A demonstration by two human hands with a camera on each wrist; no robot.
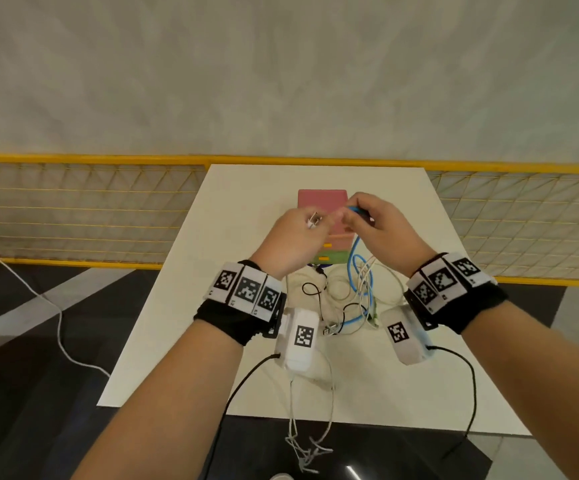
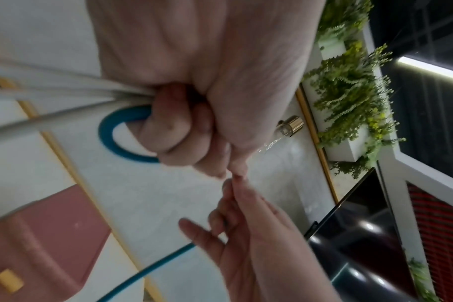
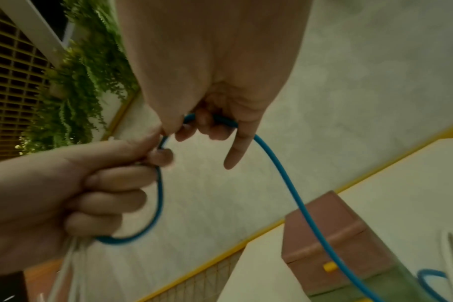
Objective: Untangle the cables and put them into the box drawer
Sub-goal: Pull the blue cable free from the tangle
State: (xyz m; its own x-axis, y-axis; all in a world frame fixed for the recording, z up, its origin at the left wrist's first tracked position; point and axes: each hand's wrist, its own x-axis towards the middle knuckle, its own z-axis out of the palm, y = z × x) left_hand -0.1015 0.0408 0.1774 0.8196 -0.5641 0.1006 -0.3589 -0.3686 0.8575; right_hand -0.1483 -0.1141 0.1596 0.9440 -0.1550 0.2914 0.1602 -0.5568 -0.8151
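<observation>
Both hands are raised over the white table [image 1: 191, 306], in front of the pink box [image 1: 322, 199] with a green lower drawer [image 1: 327, 258] and yellow handles. My left hand [image 1: 298, 233] is a fist that grips several white cables [image 2: 52, 87] and a loop of the blue cable [image 2: 106, 132]; a metal connector [image 2: 290, 126] sticks out past its knuckles. My right hand [image 1: 374, 223] pinches the blue cable [image 3: 292, 190] close to the left thumb, its little finger held straight. From the hands the cables hang down to a tangle [image 1: 350, 299] of white, black and blue cable on the table.
A yellow mesh fence [image 1: 73, 209] runs behind the table. White cable ends [image 1: 308, 445] hang off the table's front edge. A white cord [image 1: 38, 296] lies on the dark floor at the left. Black leads trail from both wrist cameras.
</observation>
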